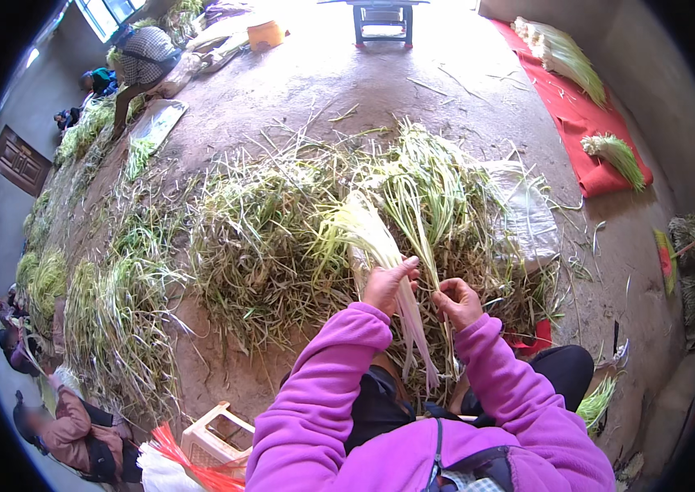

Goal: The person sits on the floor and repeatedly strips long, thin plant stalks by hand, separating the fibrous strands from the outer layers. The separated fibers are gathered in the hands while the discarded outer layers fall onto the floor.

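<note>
My left hand (386,286) is closed around a bundle of pale long-stalked plants (378,240), whose yellow-green tips point away from me and whose pinkish-white ends hang over my lap. Close by on the right, my right hand (459,302) pinches a thin green stalk (426,255) between thumb and fingers. That stalk runs up towards a loose bunch of green stalks (424,178) lying on a heap of leaves and trimmings (267,246). The heap spreads across the floor before my knees.
A red cloth (569,123) with pale bundles (560,55) lies at the right wall. A plastic stool (215,433) and red plastic strips (190,458) are at lower left. A white woven sack (523,215) lies right of the heap. Several people sit or bend along the left.
</note>
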A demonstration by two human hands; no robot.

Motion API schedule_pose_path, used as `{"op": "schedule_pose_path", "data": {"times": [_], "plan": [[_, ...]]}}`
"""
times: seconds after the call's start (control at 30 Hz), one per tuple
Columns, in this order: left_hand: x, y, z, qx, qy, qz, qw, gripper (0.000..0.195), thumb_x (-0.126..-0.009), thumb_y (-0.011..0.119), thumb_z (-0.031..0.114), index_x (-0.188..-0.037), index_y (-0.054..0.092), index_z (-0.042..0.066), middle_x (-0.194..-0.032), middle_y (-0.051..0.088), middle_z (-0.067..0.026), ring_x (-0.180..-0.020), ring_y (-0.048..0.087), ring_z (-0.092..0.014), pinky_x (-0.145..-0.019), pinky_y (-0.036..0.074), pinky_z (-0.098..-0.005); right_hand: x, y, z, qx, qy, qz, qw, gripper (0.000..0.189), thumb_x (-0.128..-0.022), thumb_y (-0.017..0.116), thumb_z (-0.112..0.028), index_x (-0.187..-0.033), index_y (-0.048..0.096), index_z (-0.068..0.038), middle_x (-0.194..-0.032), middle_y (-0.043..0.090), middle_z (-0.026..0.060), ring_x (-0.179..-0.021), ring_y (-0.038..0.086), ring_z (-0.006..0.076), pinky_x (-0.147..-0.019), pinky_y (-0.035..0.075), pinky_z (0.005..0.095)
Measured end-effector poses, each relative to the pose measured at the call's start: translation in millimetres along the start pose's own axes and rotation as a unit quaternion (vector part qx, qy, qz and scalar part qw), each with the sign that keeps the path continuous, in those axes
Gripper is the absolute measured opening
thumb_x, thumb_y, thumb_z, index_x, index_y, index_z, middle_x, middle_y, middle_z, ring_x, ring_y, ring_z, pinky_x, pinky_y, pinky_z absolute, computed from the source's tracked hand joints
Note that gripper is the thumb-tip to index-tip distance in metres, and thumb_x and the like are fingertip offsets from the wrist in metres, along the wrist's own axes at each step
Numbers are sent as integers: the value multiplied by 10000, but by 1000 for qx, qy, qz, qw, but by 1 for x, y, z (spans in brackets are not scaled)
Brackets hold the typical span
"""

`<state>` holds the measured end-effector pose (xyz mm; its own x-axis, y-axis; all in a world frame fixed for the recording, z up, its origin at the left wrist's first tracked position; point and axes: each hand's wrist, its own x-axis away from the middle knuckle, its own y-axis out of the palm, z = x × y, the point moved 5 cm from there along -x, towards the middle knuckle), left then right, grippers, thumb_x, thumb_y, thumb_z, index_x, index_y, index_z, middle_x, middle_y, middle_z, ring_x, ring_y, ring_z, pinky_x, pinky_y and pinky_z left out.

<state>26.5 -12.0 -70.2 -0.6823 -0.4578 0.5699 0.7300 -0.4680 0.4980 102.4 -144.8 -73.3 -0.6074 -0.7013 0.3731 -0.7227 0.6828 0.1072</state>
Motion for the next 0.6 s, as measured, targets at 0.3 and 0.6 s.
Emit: {"op": "schedule_pose_path", "data": {"times": [0.3,0.6], "plan": [[-9,-5,-5,12,32,-3,999,172,-694,644,98,-802,512,71,-680,525,-29,-576,518,-135,-504,456,-267,-11,27,-4,-37,15,-37,999,255,-777,574,-254,-882,466,-48,-660,501,-6,-490,440,57,-427,369,197],[-8,-7,-2,-24,55,27,998,174,-705,639,114,-814,515,59,-682,547,-30,-578,525,-123,-473,431,-235,-33,26,5,-52,-4,17,999,168,-795,550,-215,-845,480,-70,-682,546,20,-508,471,65,-462,411,210]]}}
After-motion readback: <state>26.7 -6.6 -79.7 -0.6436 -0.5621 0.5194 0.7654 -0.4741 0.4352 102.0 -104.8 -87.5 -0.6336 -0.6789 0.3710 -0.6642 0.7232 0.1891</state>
